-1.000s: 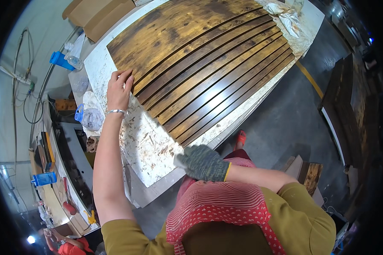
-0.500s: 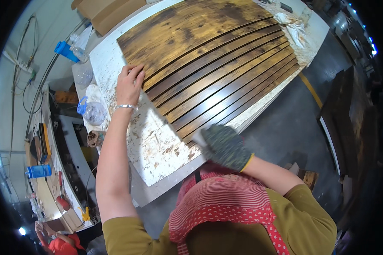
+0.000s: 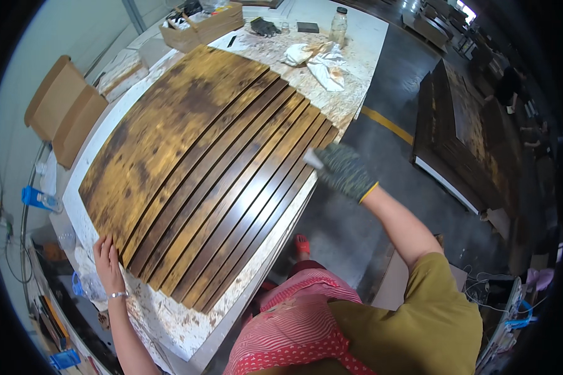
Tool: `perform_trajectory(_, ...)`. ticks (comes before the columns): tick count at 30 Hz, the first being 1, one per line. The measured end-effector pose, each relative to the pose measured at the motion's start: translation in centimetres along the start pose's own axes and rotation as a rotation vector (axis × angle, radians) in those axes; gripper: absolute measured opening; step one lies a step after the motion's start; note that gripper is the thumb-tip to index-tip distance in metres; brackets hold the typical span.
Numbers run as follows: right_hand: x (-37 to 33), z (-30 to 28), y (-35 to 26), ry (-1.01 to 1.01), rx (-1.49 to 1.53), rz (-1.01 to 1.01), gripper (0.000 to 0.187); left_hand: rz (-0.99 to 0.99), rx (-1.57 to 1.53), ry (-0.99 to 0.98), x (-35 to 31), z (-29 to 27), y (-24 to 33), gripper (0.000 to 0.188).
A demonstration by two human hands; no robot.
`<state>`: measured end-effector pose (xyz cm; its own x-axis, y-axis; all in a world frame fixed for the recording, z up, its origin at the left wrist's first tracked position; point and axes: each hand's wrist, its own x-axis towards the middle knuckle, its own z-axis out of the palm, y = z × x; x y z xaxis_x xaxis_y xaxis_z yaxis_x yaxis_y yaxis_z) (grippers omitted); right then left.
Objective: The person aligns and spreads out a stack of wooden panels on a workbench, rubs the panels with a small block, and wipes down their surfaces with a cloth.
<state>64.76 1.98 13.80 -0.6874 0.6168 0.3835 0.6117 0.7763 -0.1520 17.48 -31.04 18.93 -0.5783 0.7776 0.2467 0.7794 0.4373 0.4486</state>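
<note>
Stepped, overlapping wooden boards (image 3: 181, 119), dark brown with amber patches, lie fanned on a stained white worktable (image 3: 191, 342). My bare left hand (image 3: 109, 265), a bracelet on its wrist, rests with outstretched fingers at the left end of the boards. At their far right end is my right hand (image 3: 344, 170), in a dark mottled knit glove with a yellow cuff. Its fingers close on a small whitish pad (image 3: 313, 158), held against the lowest boards' edges; the glove hides part of it, and its exact kind is unclear.
Crumpled stained rags (image 3: 322, 65), a glass jar (image 3: 339, 26) and a dark glove (image 3: 264, 27) lie at the table's far end. Cardboard boxes (image 3: 65, 109) stand at the left. Across the floor, right, is a stack of dark panels (image 3: 460, 137).
My right hand has swept with the pad from the boards' near left end to their far right end. My left hand stays at the left end. The view has turned.
</note>
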Motion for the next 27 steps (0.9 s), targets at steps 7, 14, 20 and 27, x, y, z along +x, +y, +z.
perform_trajectory(7,4.8,-0.9,11.4,0.016,0.043,0.471,0.04,-0.04,0.055,-0.024,0.1,0.3,1.1,0.036)
perform_trajectory(14,4.1,-0.2,5.0,-0.072,0.062,0.171,0.043,-0.033,0.088,-0.009,0.4,0.6,1.7,0.036)
perform_trajectory(20,5.1,-2.4,5.6,-0.06,0.157,0.34,0.042,-0.025,0.11,-0.015,0.1,0.5,1.3,0.035)
perform_trajectory(27,1.9,0.9,-0.5,0.007,-0.011,0.164,0.043,-0.006,0.104,0.008,-0.7,-0.7,0.3,0.033)
